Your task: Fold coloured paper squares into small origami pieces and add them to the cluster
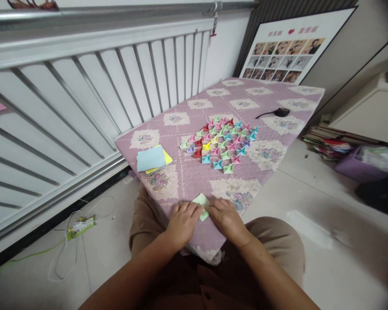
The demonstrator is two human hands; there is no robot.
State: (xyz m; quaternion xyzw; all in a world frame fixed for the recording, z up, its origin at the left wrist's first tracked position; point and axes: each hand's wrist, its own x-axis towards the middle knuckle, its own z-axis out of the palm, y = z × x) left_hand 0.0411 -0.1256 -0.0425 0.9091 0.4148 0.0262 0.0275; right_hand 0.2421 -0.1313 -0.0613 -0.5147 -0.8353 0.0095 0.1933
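Observation:
A small pale green paper (201,199) lies on the near end of the table, turned like a diamond. My left hand (183,221) rests on its left side, fingers bent and close together. From the right, my right hand (226,218) presses on the paper's other side with its fingers together. The fingers cover both side corners of the paper. Farther up the table stand several folded paper pieces (214,139) in green, pink, red, blue and yellow, set in slanting rows. A stack of paper sheets (151,159), light blue on top with yellow beneath, lies at the table's left edge.
A flowered pink cloth covers the table (194,172). A black object with a cord (281,112) lies toward its right edge. A white radiator (116,86) runs along the left. A power strip (81,227) with cables is on the floor.

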